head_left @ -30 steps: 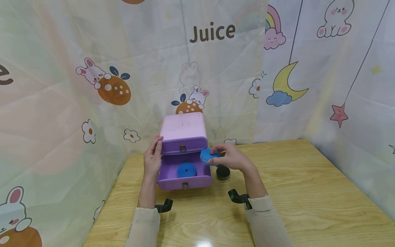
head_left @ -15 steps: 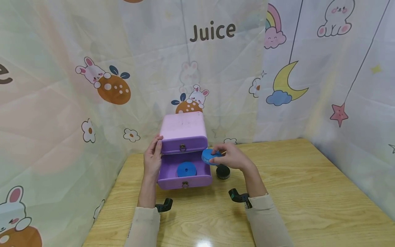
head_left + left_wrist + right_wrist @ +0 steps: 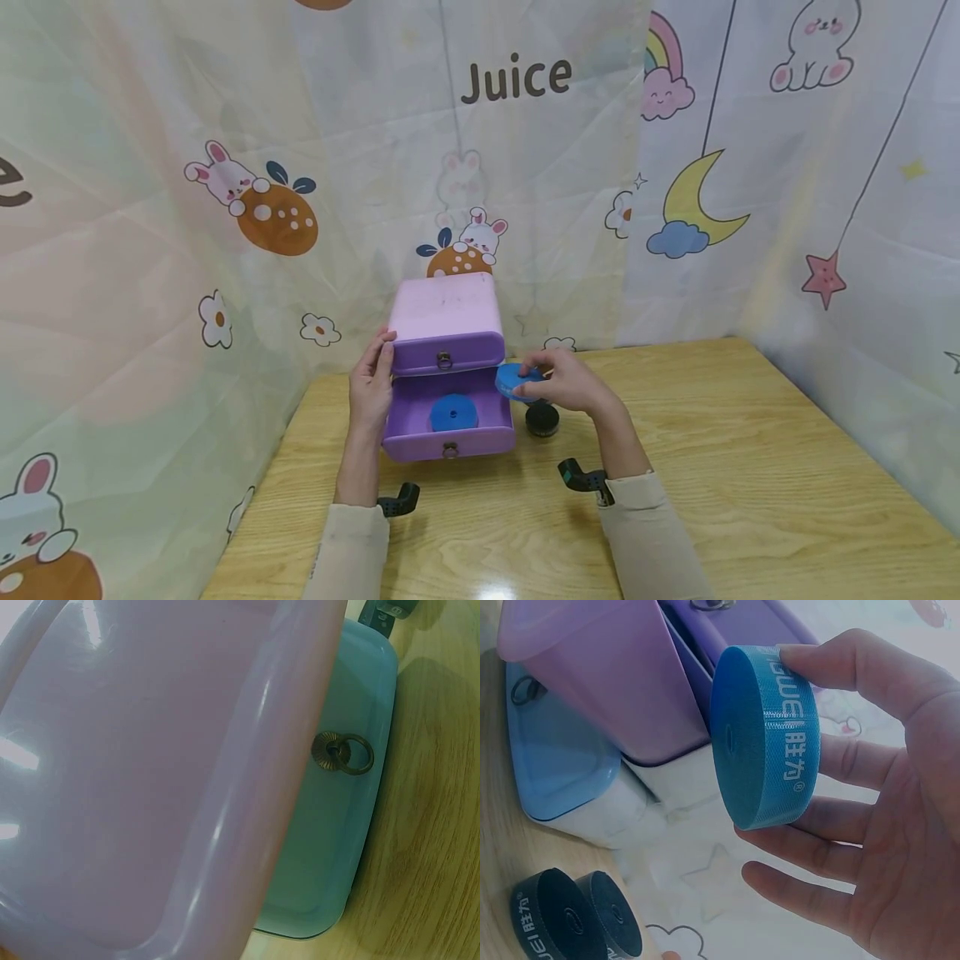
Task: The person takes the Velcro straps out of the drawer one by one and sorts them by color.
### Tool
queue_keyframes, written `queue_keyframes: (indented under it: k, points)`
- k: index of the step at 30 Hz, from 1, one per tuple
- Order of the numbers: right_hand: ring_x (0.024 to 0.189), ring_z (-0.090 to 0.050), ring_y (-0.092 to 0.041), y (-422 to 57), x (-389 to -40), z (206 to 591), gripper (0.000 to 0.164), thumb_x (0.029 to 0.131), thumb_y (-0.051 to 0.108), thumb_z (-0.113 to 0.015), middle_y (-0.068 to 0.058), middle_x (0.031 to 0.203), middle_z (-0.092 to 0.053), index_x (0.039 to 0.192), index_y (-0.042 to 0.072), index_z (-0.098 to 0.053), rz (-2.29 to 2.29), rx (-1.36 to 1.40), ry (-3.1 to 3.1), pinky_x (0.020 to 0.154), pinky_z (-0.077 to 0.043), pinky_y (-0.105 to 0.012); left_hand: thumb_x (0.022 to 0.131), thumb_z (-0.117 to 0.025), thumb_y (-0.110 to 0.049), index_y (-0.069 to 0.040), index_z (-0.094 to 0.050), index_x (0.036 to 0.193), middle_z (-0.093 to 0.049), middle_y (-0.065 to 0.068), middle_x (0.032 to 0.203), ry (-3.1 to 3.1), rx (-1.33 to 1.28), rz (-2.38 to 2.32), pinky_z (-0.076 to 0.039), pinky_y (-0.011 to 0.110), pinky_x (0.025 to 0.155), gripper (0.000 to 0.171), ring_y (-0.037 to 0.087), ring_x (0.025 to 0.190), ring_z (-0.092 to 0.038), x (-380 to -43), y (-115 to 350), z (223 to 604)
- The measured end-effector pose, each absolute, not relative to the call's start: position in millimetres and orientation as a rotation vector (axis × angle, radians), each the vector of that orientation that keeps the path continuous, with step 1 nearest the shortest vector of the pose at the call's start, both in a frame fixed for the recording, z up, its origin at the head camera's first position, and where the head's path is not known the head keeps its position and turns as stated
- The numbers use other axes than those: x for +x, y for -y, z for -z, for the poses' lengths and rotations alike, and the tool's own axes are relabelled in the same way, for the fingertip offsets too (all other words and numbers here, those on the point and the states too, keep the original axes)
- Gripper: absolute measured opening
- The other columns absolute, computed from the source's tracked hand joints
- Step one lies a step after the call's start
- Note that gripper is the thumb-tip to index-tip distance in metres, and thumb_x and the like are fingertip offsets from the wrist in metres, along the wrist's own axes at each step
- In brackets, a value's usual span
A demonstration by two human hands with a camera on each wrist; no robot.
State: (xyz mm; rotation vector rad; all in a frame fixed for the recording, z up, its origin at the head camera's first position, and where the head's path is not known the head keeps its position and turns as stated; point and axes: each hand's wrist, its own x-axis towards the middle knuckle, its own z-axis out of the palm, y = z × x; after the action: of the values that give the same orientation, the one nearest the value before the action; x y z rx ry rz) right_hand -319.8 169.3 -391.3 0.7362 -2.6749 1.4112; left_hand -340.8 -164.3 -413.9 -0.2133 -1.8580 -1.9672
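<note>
My right hand (image 3: 561,379) pinches a blue roll of fabric strap tape (image 3: 769,739) between thumb and fingers, with white lettering round its edge. It is held in the air by the right side of a small purple chest of drawers (image 3: 446,304). A second blue roll (image 3: 453,412) lies flat inside the pulled-out purple drawer (image 3: 450,443). My left hand (image 3: 371,387) rests along the chest's left side, its thumb near the top drawer's front edge. In the left wrist view the chest's pink surface fills most of the picture, and the left hand hardly shows.
Two black rolls (image 3: 559,915) stand on the wooden table (image 3: 712,467), right of the drawer. Under the pulled-out drawer is a blue-green drawer front (image 3: 330,817) with a ring pull (image 3: 352,754). A printed cloth (image 3: 360,167) hangs behind the table.
My right hand has drifted slightly to the right with the blue roll, and the roll has turned a little. The left hand and the drawers stay as they were.
</note>
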Motion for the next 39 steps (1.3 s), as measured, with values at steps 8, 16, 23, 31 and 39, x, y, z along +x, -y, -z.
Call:
queue_keyframes:
  k: [8, 16, 23, 31, 39]
  points:
    - [0.095, -0.06, -0.027, -178.9, -318.4, 391.2, 0.026, 0.086, 0.031, -0.082, -0.006, 0.104, -0.068, 0.101, 0.012, -0.073, -1.348, 0.668, 2.691, 0.073, -0.053, -0.035, 0.108, -0.054, -0.039, -0.016, -0.066, 0.138, -0.044, 0.003, 0.165, 1.845, -0.239, 1.964, -0.033, 0.033, 0.127, 0.04, 0.012, 0.152, -0.04, -341.1, 164.9, 415.1]
    - [0.092, -0.057, -0.026, -185.2, -321.6, 396.2, 0.032, 0.087, 0.036, -0.082, -0.01, 0.11, -0.07, 0.105, 0.012, -0.073, -1.234, 0.529, 2.686, 0.071, -0.05, -0.034, 0.108, -0.054, -0.038, -0.017, -0.065, 0.14, -0.044, -0.001, 0.164, 1.856, -0.214, 1.972, -0.033, 0.035, 0.127, 0.04, 0.013, 0.152, -0.039, -340.0, 164.2, 413.0]
    - [0.083, -0.057, -0.024, -185.5, -325.1, 403.3, 0.037, 0.087, 0.04, -0.081, -0.011, 0.111, -0.071, 0.109, 0.012, -0.073, -1.162, 0.415, 2.704, 0.065, -0.048, -0.032, 0.108, -0.053, -0.039, -0.019, -0.065, 0.141, -0.045, -0.01, 0.163, 1.878, -0.194, 1.976, -0.033, 0.034, 0.127, 0.04, 0.012, 0.153, -0.038, -337.8, 163.7, 411.7]
    - [0.091, -0.063, -0.028, -187.1, -331.4, 412.1, 0.04, 0.088, 0.046, -0.078, -0.012, 0.112, -0.072, 0.11, 0.014, -0.071, -1.12, 0.316, 2.726, 0.071, -0.052, -0.037, 0.107, -0.054, -0.04, -0.019, -0.066, 0.14, -0.045, -0.006, 0.164, 1.859, -0.207, 1.987, -0.034, 0.035, 0.127, 0.04, 0.012, 0.152, -0.039, -339.1, 164.0, 412.6]
    - [0.088, -0.062, -0.027, -188.0, -335.3, 416.7, 0.04, 0.088, 0.044, -0.077, -0.013, 0.111, -0.073, 0.113, 0.013, -0.072, -1.13, 0.275, 2.728, 0.069, -0.051, -0.035, 0.108, -0.054, -0.038, -0.017, -0.065, 0.14, -0.043, 0.0, 0.165, 1.844, -0.223, 1.994, -0.033, 0.035, 0.127, 0.04, 0.013, 0.153, -0.039, -339.5, 163.9, 413.4]
